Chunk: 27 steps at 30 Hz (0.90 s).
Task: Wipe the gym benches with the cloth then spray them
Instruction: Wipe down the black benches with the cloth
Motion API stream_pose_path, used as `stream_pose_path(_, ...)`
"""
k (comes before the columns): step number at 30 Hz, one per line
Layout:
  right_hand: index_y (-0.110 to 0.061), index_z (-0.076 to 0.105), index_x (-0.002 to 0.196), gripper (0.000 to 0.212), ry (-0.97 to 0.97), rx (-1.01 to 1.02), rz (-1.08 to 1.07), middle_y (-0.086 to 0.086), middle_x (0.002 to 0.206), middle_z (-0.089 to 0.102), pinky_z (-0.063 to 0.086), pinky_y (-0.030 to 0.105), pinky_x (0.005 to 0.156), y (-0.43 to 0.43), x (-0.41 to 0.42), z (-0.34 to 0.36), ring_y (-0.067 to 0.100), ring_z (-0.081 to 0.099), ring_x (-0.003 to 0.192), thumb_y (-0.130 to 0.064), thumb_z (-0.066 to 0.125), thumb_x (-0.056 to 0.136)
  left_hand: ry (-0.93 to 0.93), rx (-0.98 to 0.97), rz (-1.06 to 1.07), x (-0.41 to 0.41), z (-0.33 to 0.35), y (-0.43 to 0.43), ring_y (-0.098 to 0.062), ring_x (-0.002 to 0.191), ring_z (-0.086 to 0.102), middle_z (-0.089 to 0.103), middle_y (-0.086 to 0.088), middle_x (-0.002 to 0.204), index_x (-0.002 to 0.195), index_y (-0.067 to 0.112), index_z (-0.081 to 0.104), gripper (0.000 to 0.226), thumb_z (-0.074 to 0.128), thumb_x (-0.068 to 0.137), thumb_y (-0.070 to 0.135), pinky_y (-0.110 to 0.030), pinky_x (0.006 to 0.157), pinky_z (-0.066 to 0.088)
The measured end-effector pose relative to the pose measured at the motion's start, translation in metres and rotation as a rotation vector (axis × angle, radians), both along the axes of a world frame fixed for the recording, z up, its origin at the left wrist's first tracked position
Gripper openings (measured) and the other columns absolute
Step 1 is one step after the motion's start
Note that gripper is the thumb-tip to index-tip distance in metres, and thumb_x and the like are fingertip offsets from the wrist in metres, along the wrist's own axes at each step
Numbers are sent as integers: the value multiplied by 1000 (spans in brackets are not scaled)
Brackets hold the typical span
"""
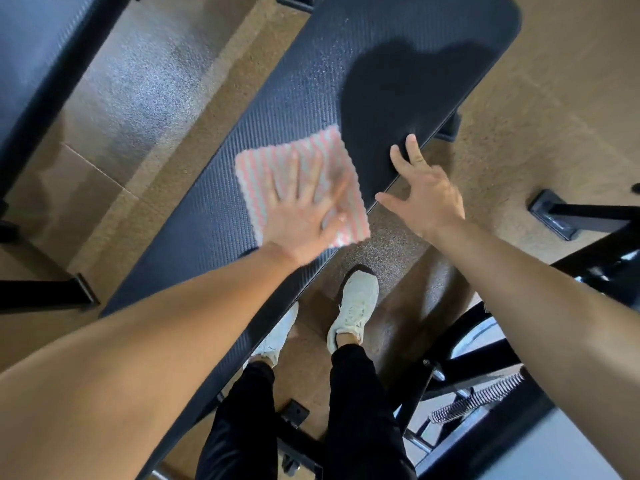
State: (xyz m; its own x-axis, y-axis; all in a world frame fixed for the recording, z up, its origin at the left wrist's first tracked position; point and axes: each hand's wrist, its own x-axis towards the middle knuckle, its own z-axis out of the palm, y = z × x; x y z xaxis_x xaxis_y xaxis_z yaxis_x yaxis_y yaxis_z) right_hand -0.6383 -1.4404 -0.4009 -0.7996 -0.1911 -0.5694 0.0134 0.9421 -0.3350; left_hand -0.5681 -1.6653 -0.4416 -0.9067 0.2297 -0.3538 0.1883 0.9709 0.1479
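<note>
A long black padded gym bench (311, 84) runs diagonally from the lower left to the upper right. A pink and white striped cloth (277, 161) lies flat on its middle. My left hand (304, 216) presses on the cloth with fingers spread, blurred by motion. My right hand (426, 192) is spread with nothing in it, its fingertips touching the bench's near edge to the right of the cloth. Fine droplets speckle the pad beyond the cloth. No spray bottle is in view.
A second dark bench (31, 64) stands at the upper left. Black metal frame parts and a coiled spring (481, 400) sit at the lower right, and a frame foot (550, 213) at the right. My white shoes (356, 306) stand on brown speckled floor beside the bench.
</note>
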Motion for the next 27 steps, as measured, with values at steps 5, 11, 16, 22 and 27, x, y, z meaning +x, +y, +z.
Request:
stream_pose_path(5, -46, 24, 157, 70, -49, -40, 75, -25, 166, 8, 37, 53, 114, 21, -19, 8, 29, 44, 135, -43, 61, 98, 19, 25, -103, 19, 1, 29, -44, 157, -7, -5, -11, 173, 163, 42, 5, 64, 23, 105, 62, -72, 118, 7)
stream_pose_path(11, -47, 20, 158, 77, -107, -57, 130, -24, 166, 5, 37, 56, 115, 26, -27, 11, 31, 41, 139, -40, 65, 96, -32, 11, -87, -18, 3, 4, -38, 158, -5, -3, -1, 174, 162, 47, 9, 63, 15, 102, 67, -75, 117, 5)
stream_pose_path(16, -47, 17, 159, 78, -121, -35, 183, -25, 166, -1, 35, 58, 116, 30, -29, 11, 33, 40, 143, -35, 65, 98, -53, -2, 135, -88, 3, -20, -37, 157, -12, -12, 0, 173, 158, 53, -5, 62, 9, 100, 68, -76, 116, -4)
stream_pose_path(22, -31, 60, 140, 45, 10, -328, -136, -15, 152, 49, 47, 43, 109, 43, -48, 13, 13, 61, 113, -35, 68, 96, -1, -33, 363, -135, -3, -17, -40, 157, -13, -12, -8, 172, 154, 51, -20, 61, 5, 101, 67, -76, 117, -3)
stream_pose_path(27, -29, 26, 160, 77, 149, -108, -263, -5, 170, 12, 25, 51, 121, 60, -93, 7, 28, 25, 150, -42, 66, 95, 42, 10, 311, -123, -5, 7, -46, 156, -9, -10, -18, 171, 156, 39, -26, 67, 11, 105, 61, -72, 120, 0)
